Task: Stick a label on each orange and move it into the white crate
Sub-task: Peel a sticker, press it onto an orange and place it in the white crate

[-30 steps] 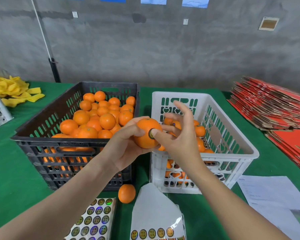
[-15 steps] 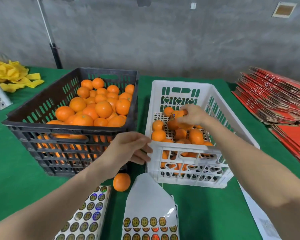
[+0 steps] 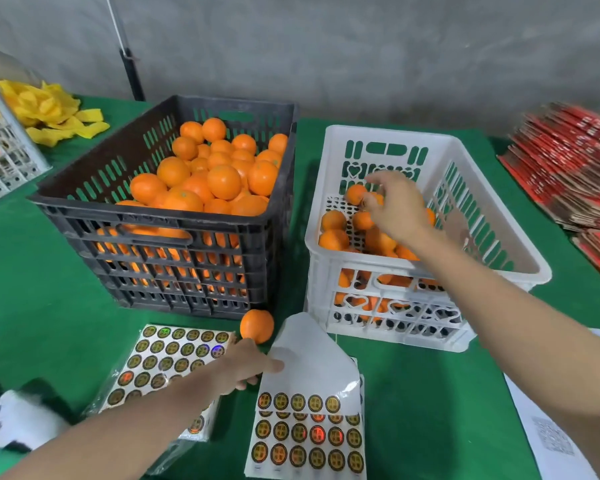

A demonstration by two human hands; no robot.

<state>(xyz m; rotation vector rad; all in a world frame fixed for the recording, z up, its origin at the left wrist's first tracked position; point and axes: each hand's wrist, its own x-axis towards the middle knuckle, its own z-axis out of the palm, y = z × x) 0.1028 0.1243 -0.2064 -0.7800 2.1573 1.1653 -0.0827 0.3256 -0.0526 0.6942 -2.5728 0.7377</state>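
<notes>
The black crate (image 3: 146, 211) on the left is heaped with unlabelled oranges (image 3: 222, 181). To its right, the white crate (image 3: 343, 259) holds several oranges (image 3: 333, 220). My right hand (image 3: 395, 206) hovers inside the white crate just above them, fingers loosely spread and holding nothing. One loose orange (image 3: 257, 325) lies on the green cloth in front of the black crate. My left hand (image 3: 246, 367) is down on the table just below that orange. Its thumb touches the peeled-back white backing of a label sheet (image 3: 309, 434), and its fingers are hidden underneath.
A second stack of label sheets (image 3: 167, 358) lies left of my left hand. Red flattened cartons (image 3: 568, 168) are piled at the right, and a printed paper (image 3: 548, 438) lies at the front right. Yellow foam nets (image 3: 49, 109) and another white crate (image 3: 0, 154) sit at the far left.
My right hand carried the labelled orange into the white crate, let it go and lifted slightly. My left hand dropped from the crates to the label sheet on the table.
</notes>
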